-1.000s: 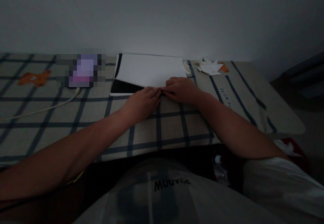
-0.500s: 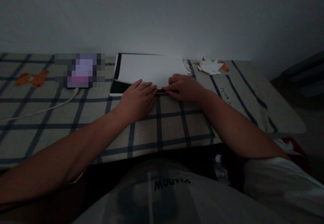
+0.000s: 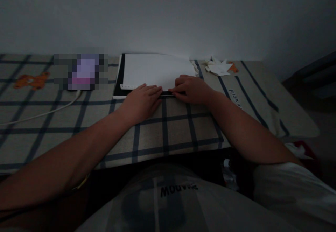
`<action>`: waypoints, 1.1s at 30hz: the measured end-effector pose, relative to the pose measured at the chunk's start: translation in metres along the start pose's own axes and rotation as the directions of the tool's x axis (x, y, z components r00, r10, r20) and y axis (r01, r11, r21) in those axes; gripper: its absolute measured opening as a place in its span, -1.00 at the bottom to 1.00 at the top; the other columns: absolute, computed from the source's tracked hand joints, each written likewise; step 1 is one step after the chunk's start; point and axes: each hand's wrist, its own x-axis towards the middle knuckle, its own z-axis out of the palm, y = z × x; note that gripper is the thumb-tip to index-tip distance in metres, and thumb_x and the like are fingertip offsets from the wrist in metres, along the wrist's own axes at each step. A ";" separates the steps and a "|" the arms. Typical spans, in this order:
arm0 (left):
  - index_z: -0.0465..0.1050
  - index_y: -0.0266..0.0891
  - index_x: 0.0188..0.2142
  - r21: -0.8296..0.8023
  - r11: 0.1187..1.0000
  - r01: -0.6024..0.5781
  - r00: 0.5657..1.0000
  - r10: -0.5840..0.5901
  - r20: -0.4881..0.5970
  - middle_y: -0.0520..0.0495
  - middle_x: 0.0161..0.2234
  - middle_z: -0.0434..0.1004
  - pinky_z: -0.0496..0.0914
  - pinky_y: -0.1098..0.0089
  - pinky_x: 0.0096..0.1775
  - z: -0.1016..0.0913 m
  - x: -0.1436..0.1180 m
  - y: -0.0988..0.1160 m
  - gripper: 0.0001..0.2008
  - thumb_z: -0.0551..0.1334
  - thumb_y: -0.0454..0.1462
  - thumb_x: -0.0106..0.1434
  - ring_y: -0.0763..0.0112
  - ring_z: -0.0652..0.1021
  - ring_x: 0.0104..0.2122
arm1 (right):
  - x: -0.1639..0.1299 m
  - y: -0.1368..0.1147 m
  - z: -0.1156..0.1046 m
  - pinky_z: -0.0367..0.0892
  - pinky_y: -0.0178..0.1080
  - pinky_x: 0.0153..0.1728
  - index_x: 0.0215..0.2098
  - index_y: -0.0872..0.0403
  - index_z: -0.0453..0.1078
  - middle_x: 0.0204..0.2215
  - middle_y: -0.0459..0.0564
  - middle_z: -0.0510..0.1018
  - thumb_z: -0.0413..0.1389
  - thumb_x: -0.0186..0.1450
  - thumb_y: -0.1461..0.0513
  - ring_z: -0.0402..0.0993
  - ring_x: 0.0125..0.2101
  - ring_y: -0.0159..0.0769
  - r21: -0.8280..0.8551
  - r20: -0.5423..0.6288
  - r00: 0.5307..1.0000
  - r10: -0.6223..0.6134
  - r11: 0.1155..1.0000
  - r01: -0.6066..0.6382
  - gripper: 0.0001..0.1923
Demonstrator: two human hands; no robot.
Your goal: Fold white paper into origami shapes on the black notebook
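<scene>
A white sheet of paper (image 3: 157, 69) with a row of small holes along its near edge lies on a black sheet or cover (image 3: 120, 85). White edges show beneath the black layer. My left hand (image 3: 141, 100) rests flat on the sheet's near edge, fingers stretched out and open. Just to its right, my right hand (image 3: 190, 89) is closed, thumb and fingers pinched at the sheet's near right edge. The exact bit between those fingertips is hidden.
Right of the sheet lies a pile of torn or folded paper scraps (image 3: 218, 67). A blurred-out phone (image 3: 85, 71) with a white cable (image 3: 55, 111) is at left. All rest on a checked tablecloth (image 3: 173, 130) against a wall (image 3: 162, 15). A clear bottle (image 3: 229, 176) is below the edge.
The sheet's near left edge, raised and curled before, now lies flatter, and its row of holes shows. Both hands stay in nearly the same place.
</scene>
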 end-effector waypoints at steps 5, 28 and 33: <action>0.49 -0.44 0.50 0.029 0.999 0.038 0.999 -0.039 0.025 -0.39 0.46 0.58 0.36 -0.06 0.55 -0.003 -0.002 0.005 -0.45 0.11 -0.22 0.69 -0.05 0.59 0.46 | 0.002 -0.004 0.003 0.21 -0.10 -0.07 0.31 0.05 0.72 -0.07 0.18 0.70 0.07 0.62 0.17 0.43 -0.04 -0.05 -0.015 -0.011 1.000 -0.021 1.000 0.021 -0.53; 0.24 -0.58 0.61 0.004 0.995 0.103 0.990 -0.103 0.101 -0.58 0.65 0.18 0.19 -0.18 0.61 0.010 -0.006 0.014 -0.35 -0.02 -0.19 0.73 -0.15 0.20 0.68 | 0.005 -0.010 0.003 0.22 -0.10 -0.05 0.27 0.06 0.75 -0.08 0.19 0.69 0.04 0.64 0.16 0.44 -0.03 -0.05 -0.014 0.025 1.000 -0.003 1.000 0.003 -0.53; 0.22 -0.56 0.63 -0.010 0.994 0.107 0.989 -0.106 0.106 -0.57 0.66 0.15 0.17 -0.15 0.62 0.011 -0.007 0.012 -0.34 0.00 -0.16 0.73 -0.13 0.17 0.69 | 0.005 -0.011 0.002 0.22 -0.10 -0.04 0.26 0.06 0.74 -0.07 0.18 0.69 0.05 0.64 0.16 0.43 -0.04 -0.05 -0.005 0.038 0.999 -0.004 1.000 0.005 -0.54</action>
